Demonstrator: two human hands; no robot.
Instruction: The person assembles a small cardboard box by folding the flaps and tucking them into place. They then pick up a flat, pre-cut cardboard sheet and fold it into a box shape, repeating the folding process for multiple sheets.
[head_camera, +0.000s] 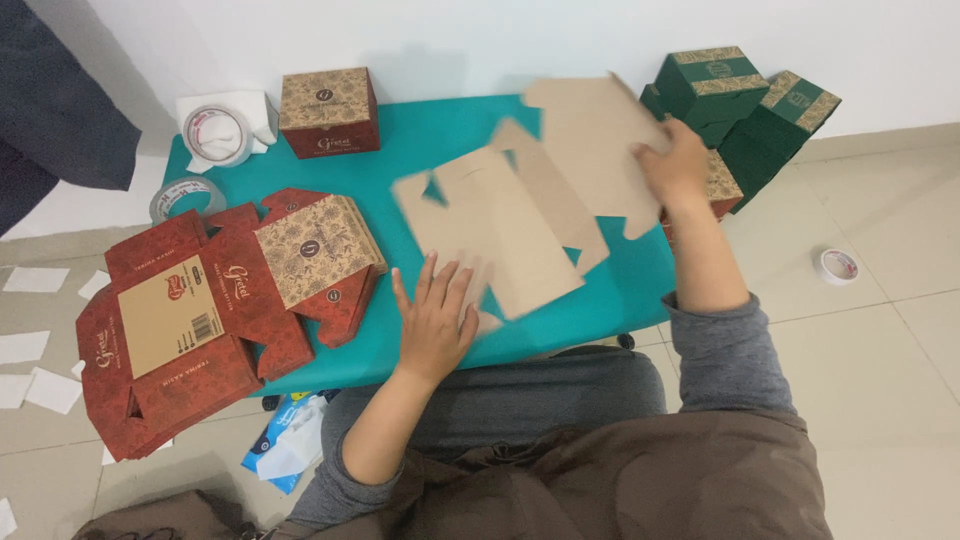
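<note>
The left hand is lying open, fingers spread, pressing the near edge of a flat brown box blank on the teal bench. The right hand is gripping the blank's far right flap, lifting it. Red flattened boxes are lying left; green boxes are stacked far right.
</note>
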